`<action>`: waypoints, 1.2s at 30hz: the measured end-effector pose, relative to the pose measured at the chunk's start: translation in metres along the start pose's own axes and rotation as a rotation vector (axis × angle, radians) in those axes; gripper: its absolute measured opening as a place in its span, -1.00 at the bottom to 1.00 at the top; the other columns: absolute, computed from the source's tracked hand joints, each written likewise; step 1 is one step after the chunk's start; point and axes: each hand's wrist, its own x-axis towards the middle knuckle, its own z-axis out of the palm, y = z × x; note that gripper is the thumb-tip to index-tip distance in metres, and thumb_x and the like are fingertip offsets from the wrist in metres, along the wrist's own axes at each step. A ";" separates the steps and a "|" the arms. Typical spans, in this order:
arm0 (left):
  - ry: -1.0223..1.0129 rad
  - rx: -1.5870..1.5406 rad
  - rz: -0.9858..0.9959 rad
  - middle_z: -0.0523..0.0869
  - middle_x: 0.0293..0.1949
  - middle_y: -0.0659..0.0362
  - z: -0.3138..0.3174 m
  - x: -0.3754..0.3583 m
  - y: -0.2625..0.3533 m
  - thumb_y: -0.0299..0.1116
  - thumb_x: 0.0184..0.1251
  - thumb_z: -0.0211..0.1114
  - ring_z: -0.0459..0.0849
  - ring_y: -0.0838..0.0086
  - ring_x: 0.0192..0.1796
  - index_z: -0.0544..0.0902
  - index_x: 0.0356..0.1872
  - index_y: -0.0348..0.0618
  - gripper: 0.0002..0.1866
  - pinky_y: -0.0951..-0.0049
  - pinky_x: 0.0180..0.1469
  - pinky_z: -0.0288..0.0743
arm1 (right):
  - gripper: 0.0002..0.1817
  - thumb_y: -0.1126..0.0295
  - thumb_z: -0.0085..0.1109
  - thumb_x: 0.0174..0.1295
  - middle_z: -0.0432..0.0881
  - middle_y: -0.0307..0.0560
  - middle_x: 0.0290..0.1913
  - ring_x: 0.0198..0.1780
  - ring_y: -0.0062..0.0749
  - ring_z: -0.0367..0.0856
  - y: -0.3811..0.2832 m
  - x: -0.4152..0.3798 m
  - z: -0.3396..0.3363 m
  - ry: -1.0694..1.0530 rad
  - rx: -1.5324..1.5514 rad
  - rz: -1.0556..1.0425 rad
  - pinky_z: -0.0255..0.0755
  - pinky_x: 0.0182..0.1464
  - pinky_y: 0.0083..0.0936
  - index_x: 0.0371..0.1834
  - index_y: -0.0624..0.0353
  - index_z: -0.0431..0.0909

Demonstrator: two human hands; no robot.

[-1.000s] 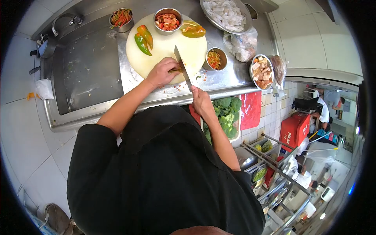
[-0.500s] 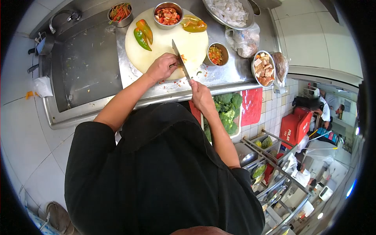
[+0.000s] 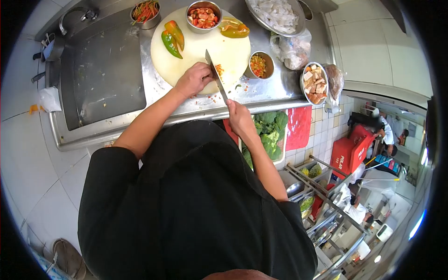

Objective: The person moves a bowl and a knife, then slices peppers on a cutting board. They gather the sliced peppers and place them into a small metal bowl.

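Note:
My right hand is closed around the handle of a kitchen knife, its blade slanting across the front of a round white cutting board. Against the blade's left side, my left hand has its fingers curled down over pepper strips, mostly hidden beneath them. Small orange pepper bits lie right of the blade. Farther back on the board are two whole green-and-orange peppers, a cut-open pepper and a metal bowl of red chunks. A metal cup of diced pepper stands at the board's right edge.
To the left is a steel sink with a faucet. A bowl of white pieces, a plastic bag and a bowl of cubed pieces stand right. Leafy greens sit below the counter edge. A person is far right.
The view has shifted slightly. The knife handle and my right hand sit a little lower, and the pepper bits beside the blade show more clearly. Both hands keep their grip.

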 end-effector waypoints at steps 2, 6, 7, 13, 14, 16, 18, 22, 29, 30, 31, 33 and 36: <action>-0.018 -0.015 -0.012 0.75 -0.10 0.02 -0.001 0.000 -0.005 -0.48 0.20 0.55 0.71 0.09 0.06 0.73 -0.21 -0.30 -0.80 0.21 0.14 0.61 | -0.41 -0.02 -0.14 0.68 0.71 0.53 -0.04 0.11 0.50 0.65 0.002 0.007 0.005 0.013 0.018 0.001 0.51 0.15 0.12 0.17 0.28 0.71; 0.016 -0.024 0.033 0.74 -0.11 0.03 -0.013 0.000 0.000 -0.48 0.17 0.56 0.70 0.08 0.05 0.72 -0.23 -0.29 -0.80 0.20 0.14 0.61 | -0.40 -0.03 -0.15 0.68 0.71 0.53 -0.04 0.12 0.49 0.65 0.001 0.011 0.004 0.016 0.069 -0.004 0.51 0.17 0.11 0.16 0.29 0.71; 0.030 -0.020 0.048 0.74 -0.12 0.03 -0.015 -0.002 0.001 -0.49 0.17 0.55 0.70 0.07 0.05 0.71 -0.24 -0.28 -0.80 0.19 0.14 0.61 | -0.40 -0.03 -0.15 0.68 0.71 0.52 -0.04 0.13 0.48 0.64 0.001 0.009 0.003 0.017 0.075 -0.014 0.51 0.18 0.10 0.16 0.29 0.71; -0.081 0.040 0.018 0.71 -0.16 0.01 -0.016 0.001 -0.003 -0.50 0.19 0.46 0.68 0.05 0.02 0.68 -0.29 -0.25 -0.87 0.16 0.14 0.60 | -0.40 -0.04 -0.15 0.68 0.71 0.52 -0.02 0.15 0.46 0.65 -0.016 -0.008 -0.013 -0.019 0.096 0.053 0.50 0.21 0.08 0.18 0.28 0.70; -0.085 0.035 0.006 0.71 -0.17 0.01 -0.016 0.002 -0.005 -0.50 0.20 0.46 0.68 0.05 0.02 0.68 -0.28 -0.25 -0.87 0.16 0.15 0.59 | -0.40 -0.04 -0.15 0.68 0.71 0.52 -0.01 0.15 0.45 0.65 -0.014 -0.005 -0.010 -0.013 0.052 0.014 0.50 0.21 0.07 0.19 0.28 0.70; -0.102 0.013 -0.018 0.72 -0.17 0.00 -0.013 0.001 -0.009 -0.50 0.21 0.47 0.69 0.05 0.03 0.69 -0.26 -0.25 -0.86 0.14 0.15 0.59 | -0.40 -0.04 -0.15 0.68 0.71 0.52 0.00 0.16 0.45 0.65 -0.007 0.000 -0.002 0.001 -0.033 -0.049 0.49 0.21 0.06 0.20 0.29 0.70; -0.122 -0.015 -0.042 0.73 -0.16 0.00 -0.012 0.000 -0.011 -0.49 0.21 0.47 0.69 0.05 0.04 0.70 -0.25 -0.26 -0.86 0.14 0.16 0.59 | -0.40 -0.04 -0.15 0.68 0.70 0.53 0.01 0.17 0.44 0.64 -0.010 0.006 0.001 0.018 -0.002 -0.055 0.49 0.21 0.06 0.19 0.30 0.70; -0.072 -0.024 -0.081 0.75 -0.12 0.00 -0.013 -0.001 -0.005 -0.51 0.20 0.48 0.70 0.06 0.07 0.71 -0.25 -0.26 -0.86 0.16 0.17 0.60 | -0.40 -0.03 -0.16 0.69 0.71 0.54 -0.01 0.14 0.46 0.64 -0.023 -0.008 -0.017 -0.037 0.046 0.026 0.50 0.19 0.07 0.18 0.30 0.70; -0.109 -0.040 -0.045 0.75 -0.04 0.01 -0.016 -0.007 -0.010 -0.42 0.19 0.53 0.70 0.08 0.10 0.75 -0.15 -0.24 -0.77 0.18 0.16 0.62 | -0.42 -0.04 -0.15 0.69 0.71 0.53 -0.02 0.13 0.49 0.64 -0.004 0.008 0.013 0.041 0.010 -0.070 0.52 0.18 0.12 0.20 0.22 0.72; -0.063 -0.034 -0.021 0.75 -0.05 0.01 -0.020 -0.009 -0.007 -0.43 0.19 0.53 0.69 0.07 0.09 0.74 -0.16 -0.24 -0.77 0.17 0.16 0.62 | -0.42 -0.04 -0.15 0.69 0.71 0.53 -0.02 0.14 0.49 0.64 -0.006 0.008 0.012 0.039 0.020 -0.062 0.52 0.18 0.12 0.20 0.21 0.72; -0.016 -0.031 0.001 0.74 -0.06 0.01 -0.023 -0.010 -0.004 -0.44 0.18 0.53 0.69 0.06 0.09 0.73 -0.17 -0.25 -0.77 0.17 0.16 0.62 | -0.42 -0.04 -0.15 0.69 0.71 0.52 -0.01 0.15 0.49 0.64 -0.009 0.009 0.011 0.024 0.033 -0.038 0.52 0.19 0.12 0.20 0.21 0.71; 0.000 -0.009 0.004 0.73 -0.08 0.00 -0.023 -0.012 -0.003 -0.48 0.17 0.53 0.69 0.05 0.08 0.71 -0.19 -0.26 -0.78 0.17 0.15 0.61 | -0.42 -0.04 -0.15 0.69 0.72 0.51 0.00 0.16 0.48 0.64 -0.011 0.008 0.008 -0.011 0.057 0.021 0.51 0.20 0.10 0.21 0.22 0.71; -0.048 0.030 -0.016 0.71 -0.10 -0.02 -0.024 -0.011 -0.009 -0.53 0.15 0.52 0.68 0.04 0.06 0.67 -0.22 -0.27 -0.79 0.15 0.13 0.60 | -0.41 -0.04 -0.15 0.69 0.72 0.51 0.01 0.17 0.47 0.64 -0.009 0.013 0.006 0.002 0.019 -0.044 0.50 0.22 0.10 0.21 0.26 0.70</action>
